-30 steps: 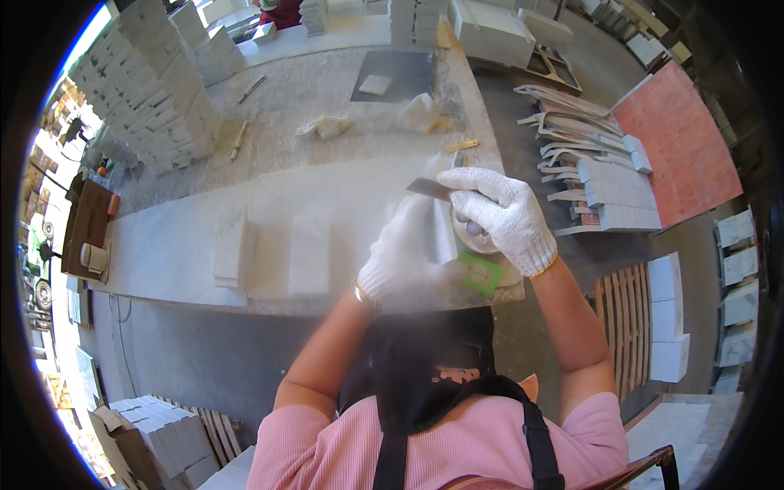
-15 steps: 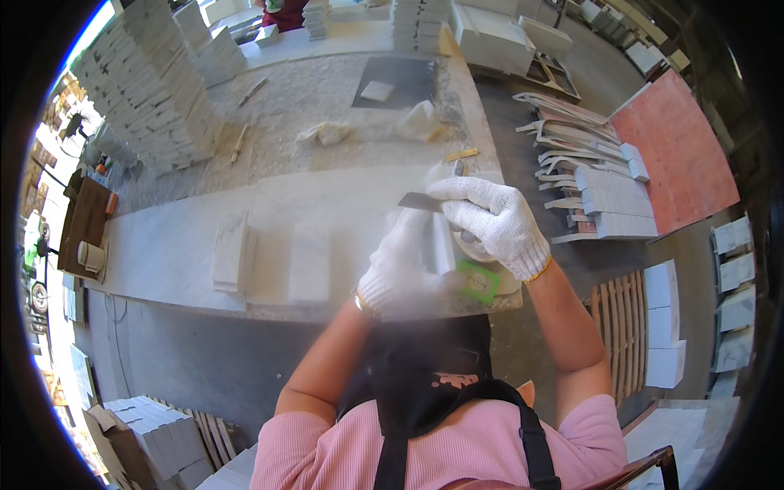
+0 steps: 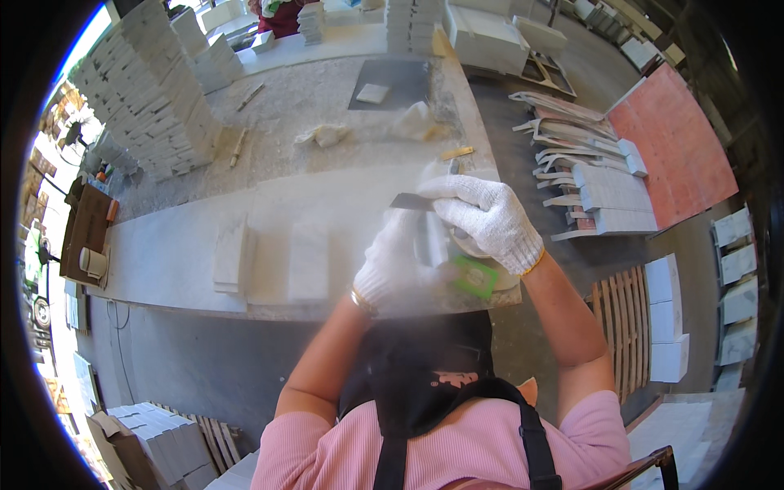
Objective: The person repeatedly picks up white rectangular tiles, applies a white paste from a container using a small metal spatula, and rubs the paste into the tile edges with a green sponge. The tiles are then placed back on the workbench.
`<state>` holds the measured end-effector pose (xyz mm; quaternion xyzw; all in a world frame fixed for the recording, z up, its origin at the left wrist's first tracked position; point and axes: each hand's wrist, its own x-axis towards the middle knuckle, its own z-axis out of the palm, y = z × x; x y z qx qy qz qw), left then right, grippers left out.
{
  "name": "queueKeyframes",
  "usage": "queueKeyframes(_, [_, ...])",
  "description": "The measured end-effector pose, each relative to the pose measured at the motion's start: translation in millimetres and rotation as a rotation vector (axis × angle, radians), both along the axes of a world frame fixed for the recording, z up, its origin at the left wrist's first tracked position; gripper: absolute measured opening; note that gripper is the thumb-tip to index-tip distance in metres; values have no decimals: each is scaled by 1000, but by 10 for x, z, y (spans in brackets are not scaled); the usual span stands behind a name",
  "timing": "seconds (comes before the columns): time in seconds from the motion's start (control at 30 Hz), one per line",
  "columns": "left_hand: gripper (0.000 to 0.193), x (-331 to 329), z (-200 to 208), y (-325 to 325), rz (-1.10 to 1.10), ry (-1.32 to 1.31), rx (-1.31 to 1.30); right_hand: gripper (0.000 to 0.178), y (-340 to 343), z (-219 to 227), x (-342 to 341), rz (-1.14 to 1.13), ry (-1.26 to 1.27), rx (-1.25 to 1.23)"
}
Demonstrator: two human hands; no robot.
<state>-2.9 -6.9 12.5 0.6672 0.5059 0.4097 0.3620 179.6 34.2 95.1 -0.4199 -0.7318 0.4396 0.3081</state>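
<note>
My right hand (image 3: 488, 219), in a white knit glove, pinches a thin dark flat piece (image 3: 413, 201) that looks like a scraper blade or stiff sheet. Close to its left, my gloved left hand (image 3: 385, 265) is closed around a narrow white stone tile (image 3: 434, 241), held up on edge below the dark piece. A smear on the lens blurs the left fingers and the tile's lower end. Just right of the tile, a bright green packet (image 3: 475, 278) lies by the bench's near right corner. A round dish, mostly hidden, sits under my right hand.
On the pale bench (image 3: 163, 245) lie white tiles (image 3: 233, 257) and another white slab (image 3: 309, 261). A tall tile stack (image 3: 151, 98) rises at the far left. Cloths (image 3: 324, 135), a dark sheet (image 3: 390, 75) and sticks lie farther back. Another person (image 3: 278, 18) is beyond.
Both hands have stayed nearly in place, with the dark piece and tile still held. The dark piece and right hand have shifted slightly left; the green packet looks slightly tilted.
</note>
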Motion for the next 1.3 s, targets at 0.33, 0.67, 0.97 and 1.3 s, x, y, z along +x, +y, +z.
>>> queueKeyframes(0.33, [89,25,-142,36,-27,-46,-20,25,-155,-50,147,2,0,100])
queueKeyframes(0.67, [96,5,-199,53,-56,-188,-33,27,-321,-5,183,98,-98,309])
queueKeyframes(0.97, [104,19,-263,92,2,36,129,28,-288,-106,203,114,-42,352])
queueKeyframes(1.3, [104,17,-219,94,-63,-81,66,28,-424,-13,233,24,52,93])
